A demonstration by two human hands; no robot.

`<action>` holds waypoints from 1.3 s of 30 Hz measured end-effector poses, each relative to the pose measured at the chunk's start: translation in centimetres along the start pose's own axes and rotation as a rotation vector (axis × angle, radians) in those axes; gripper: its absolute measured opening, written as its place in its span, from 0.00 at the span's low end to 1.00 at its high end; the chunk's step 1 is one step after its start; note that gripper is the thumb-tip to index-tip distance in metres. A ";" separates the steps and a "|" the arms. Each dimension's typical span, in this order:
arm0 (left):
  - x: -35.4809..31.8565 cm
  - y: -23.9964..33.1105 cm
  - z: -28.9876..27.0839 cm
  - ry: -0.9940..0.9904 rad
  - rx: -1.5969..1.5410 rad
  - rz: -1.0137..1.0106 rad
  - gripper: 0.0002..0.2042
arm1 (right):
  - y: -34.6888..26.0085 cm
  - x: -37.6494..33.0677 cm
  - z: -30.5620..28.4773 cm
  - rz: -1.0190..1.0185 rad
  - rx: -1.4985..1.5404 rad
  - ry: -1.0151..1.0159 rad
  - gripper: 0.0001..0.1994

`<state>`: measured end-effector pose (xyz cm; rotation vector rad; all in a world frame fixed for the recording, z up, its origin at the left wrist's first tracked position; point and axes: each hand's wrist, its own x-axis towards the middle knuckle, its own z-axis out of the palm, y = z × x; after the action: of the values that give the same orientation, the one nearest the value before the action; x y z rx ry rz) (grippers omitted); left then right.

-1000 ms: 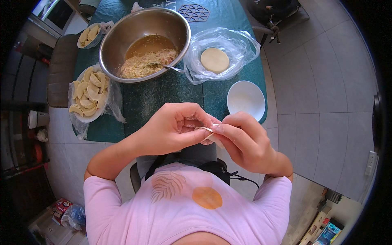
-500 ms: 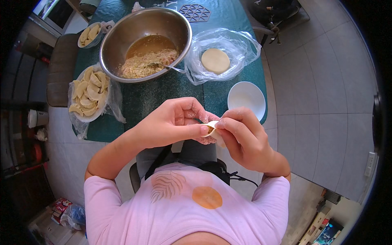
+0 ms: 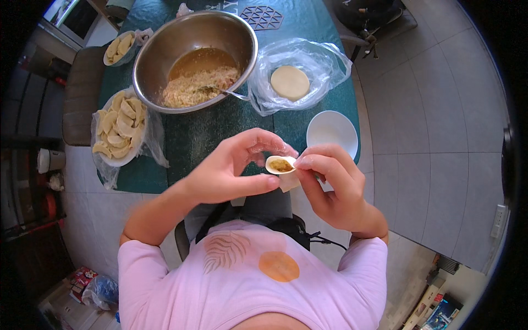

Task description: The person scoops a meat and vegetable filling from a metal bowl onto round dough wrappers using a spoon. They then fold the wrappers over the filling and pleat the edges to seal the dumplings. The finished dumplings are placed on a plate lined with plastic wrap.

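Note:
A half-folded dumpling (image 3: 281,165) is pinched at its right end between the thumb and fingers of my right hand (image 3: 331,181). Its left end gapes, so the yellowish filling shows inside the pale wrapper. My left hand (image 3: 234,165) curves around that gaping end, thumb below and fingers above, spread apart. White flour dusts its fingertips. Whether the left thumb touches the wrapper is hard to tell. Beyond my hands, a large steel bowl (image 3: 144,82) holds minced filling and a spoon (image 3: 235,94). Round wrappers (image 3: 290,82) lie on a clear plastic bag (image 3: 324,60).
Folded dumplings (image 3: 125,124) fill a bag-lined dish on the left, with a smaller bowl of dumplings (image 3: 120,48) behind it. A white bowl (image 3: 332,132) stands at the right edge of the green tablecloth (image 3: 192,137). A dark lattice trivet (image 3: 262,18) lies at the back.
My left fingers and thumb have spread away from the dumpling, and its open end now faces up more. My right hand keeps its pinch.

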<state>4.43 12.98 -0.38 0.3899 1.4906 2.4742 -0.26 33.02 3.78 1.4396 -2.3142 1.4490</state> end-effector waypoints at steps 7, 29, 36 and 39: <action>-1.0 -2.1 2.0 0.238 0.028 0.156 0.18 | 0.4 1.0 0.4 0.158 0.138 0.017 0.10; -1.7 -2.3 2.1 0.226 0.073 0.185 0.21 | 0.8 1.6 1.3 0.066 0.095 0.009 0.09; -1.9 -3.1 2.2 0.306 0.046 0.188 0.19 | 1.0 1.7 1.8 0.156 0.133 -0.009 0.09; -1.9 -3.3 2.2 0.288 0.084 0.251 0.17 | 0.3 2.0 1.4 0.236 0.201 -0.032 0.09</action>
<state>7.15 15.65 -2.56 0.2565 1.7575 2.7656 -1.03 30.65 3.74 1.2734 -2.4905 1.7781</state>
